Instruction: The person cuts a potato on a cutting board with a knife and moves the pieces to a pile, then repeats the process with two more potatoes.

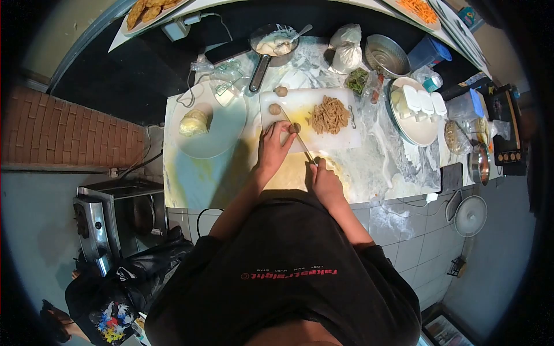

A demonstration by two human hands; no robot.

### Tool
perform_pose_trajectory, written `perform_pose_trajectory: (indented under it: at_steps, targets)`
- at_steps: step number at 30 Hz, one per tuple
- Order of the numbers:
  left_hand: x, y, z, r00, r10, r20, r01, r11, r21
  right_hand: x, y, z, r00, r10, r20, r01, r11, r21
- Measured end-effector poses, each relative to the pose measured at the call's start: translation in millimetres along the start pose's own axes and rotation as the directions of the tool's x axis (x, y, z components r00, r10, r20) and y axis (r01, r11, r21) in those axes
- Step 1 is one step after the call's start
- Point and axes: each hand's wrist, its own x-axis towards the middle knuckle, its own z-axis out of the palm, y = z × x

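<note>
Small brown ball [296, 127] on white cutting board [346, 140], knife [304, 149] beside.

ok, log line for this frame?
left hand: steadying brown ball on cutting board | right hand: gripping knife | chopped pile beside

Brick wall [69, 132] at left — tiled counter front [404, 242].

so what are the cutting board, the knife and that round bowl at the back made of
cutting board: white, matte, looks like plastic. knife: thin grey blade with a glint, probably steel; handle hidden in the right hand. bowl: shiny silver with reflections, metal, likely stainless steel.
</note>
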Motion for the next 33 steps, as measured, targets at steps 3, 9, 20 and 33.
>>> perform_pose_trajectory:
  at_steps: [3, 9, 20, 33]
  targets:
    - [1.7, -3.5, -0.3, 0.992, -0.122, -0.021, 0.120, 0.988, -0.099, -10.5, 2.2, -6.5, 0.998, 0.041, 0.044, -0.041, 0.999, -0.004]
    - [2.6, 6.5, -10.4, 0.990, -0.141, -0.026, 0.134, 0.973, -0.187, -27.5, 15.3, -29.8, 0.991, 0.025, 0.128, -0.040, 0.992, 0.117]
    - [-4.6, -15.6, -25.2, 1.000, -0.014, 0.011, 0.013, 0.998, 0.068, -22.0, 16.2, -38.1, 0.989, 0.141, 0.042, -0.146, 0.972, 0.183]
    - [3.5, -5.2, -30.8, 0.999, 0.001, 0.044, -0.009, 0.984, 0.180, -24.2, 27.7, -34.4, 0.984, 0.170, 0.058, -0.176, 0.977, 0.119]
